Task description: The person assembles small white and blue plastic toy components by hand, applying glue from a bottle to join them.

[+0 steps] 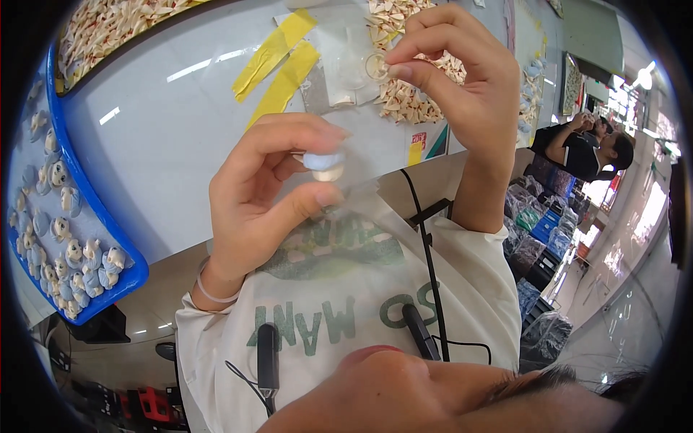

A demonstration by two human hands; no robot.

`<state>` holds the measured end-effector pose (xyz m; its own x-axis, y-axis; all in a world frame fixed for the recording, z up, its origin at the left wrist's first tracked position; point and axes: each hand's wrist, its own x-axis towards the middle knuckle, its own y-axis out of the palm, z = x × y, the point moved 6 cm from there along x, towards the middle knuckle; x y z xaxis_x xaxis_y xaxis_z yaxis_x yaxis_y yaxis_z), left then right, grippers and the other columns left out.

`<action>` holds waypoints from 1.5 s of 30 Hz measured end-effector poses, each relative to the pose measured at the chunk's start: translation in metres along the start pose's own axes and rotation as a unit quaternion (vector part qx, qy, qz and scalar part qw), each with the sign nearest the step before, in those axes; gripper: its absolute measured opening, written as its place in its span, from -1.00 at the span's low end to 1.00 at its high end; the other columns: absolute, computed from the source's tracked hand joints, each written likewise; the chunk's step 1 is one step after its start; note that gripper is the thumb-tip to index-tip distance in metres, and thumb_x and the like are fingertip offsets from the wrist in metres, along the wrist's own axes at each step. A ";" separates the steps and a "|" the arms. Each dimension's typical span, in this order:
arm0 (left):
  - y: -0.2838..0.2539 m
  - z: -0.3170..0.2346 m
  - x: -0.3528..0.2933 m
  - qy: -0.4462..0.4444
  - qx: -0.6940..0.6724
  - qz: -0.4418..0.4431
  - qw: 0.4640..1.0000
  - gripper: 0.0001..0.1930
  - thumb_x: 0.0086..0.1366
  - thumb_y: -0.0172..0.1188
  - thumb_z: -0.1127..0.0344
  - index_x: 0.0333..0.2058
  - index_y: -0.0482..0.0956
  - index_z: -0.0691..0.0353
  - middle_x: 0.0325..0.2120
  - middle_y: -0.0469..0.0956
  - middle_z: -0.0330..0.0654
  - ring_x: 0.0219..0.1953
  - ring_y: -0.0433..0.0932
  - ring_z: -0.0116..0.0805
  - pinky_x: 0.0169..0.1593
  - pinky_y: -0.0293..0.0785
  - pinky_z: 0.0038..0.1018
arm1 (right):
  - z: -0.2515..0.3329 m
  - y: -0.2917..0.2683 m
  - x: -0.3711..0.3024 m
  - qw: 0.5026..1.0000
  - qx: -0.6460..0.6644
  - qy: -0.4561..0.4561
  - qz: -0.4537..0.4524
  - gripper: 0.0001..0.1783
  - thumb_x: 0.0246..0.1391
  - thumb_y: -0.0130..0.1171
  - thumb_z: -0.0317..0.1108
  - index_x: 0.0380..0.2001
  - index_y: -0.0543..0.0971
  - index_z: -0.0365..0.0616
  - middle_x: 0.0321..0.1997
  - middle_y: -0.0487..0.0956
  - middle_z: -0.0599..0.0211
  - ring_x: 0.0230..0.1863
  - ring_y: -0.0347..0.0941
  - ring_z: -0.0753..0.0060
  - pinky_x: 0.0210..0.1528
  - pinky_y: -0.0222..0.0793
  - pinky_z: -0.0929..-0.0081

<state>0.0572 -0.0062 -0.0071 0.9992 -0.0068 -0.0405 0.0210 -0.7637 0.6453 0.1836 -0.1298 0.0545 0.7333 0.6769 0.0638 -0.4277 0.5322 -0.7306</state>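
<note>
Between the thumb and fingers of my left hand [249,180] is a small light-blue and cream figurine piece [323,166], slightly blurred, held above the table's near edge. My right hand [469,86] is raised farther right, its thumb and forefinger pinched together. Right at those fingertips is a small round, clear ring-like shape [376,67]; whether the fingers hold it or some tiny thing is too small to tell. Behind and below that hand lies a pile of small pointed cream pieces [408,101].
A blue tray [137,270] of blue-and-cream figurines stands on the left. Another tray [72,83] of cream pieces is at the far left. Yellow tape strips [278,54] stick to the white table [173,144]. At right, another person [588,148] sits beyond wrapped crates [545,227].
</note>
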 end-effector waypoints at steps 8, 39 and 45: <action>-0.002 0.004 0.001 -0.047 -0.047 0.002 0.998 -0.65 0.03 0.19 0.56 -0.16 0.35 0.42 -0.17 0.36 -0.06 -0.07 0.37 -0.32 -0.05 0.36 -0.47 | 0.016 0.000 0.010 0.906 0.205 -0.344 -0.139 -0.84 -0.38 0.25 -0.58 -0.56 0.55 -0.23 -0.51 0.43 0.27 -0.46 0.37 0.37 -0.39 0.25 0.56; -0.005 -0.003 -0.003 0.091 -0.004 -0.025 0.996 -0.60 -0.14 0.34 0.54 -0.24 0.46 0.44 -0.29 0.46 -0.04 -0.22 0.46 -0.31 -0.12 0.37 -0.47 | 0.038 0.046 -0.046 0.936 0.332 0.065 -0.099 -0.82 -0.34 0.29 -0.58 -0.58 0.49 -0.19 -0.49 0.41 0.36 -0.45 0.31 0.55 -0.38 0.21 0.64; -0.005 -0.003 -0.002 0.073 0.018 -0.018 0.997 -0.58 -0.15 0.35 0.50 -0.24 0.47 0.42 -0.30 0.48 -0.06 -0.24 0.45 -0.37 -0.18 0.36 -0.52 | 0.039 0.036 -0.042 0.954 0.279 0.054 -0.100 -0.80 -0.39 0.31 -0.56 -0.58 0.52 -0.16 -0.49 0.44 0.37 -0.46 0.33 0.55 -0.40 0.24 0.63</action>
<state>0.0556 -0.0005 -0.0082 0.9923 0.1131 0.0508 0.0577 -0.7839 0.6182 0.1168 -0.1195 0.0516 0.8666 0.4939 0.0710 -0.4668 0.8528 -0.2341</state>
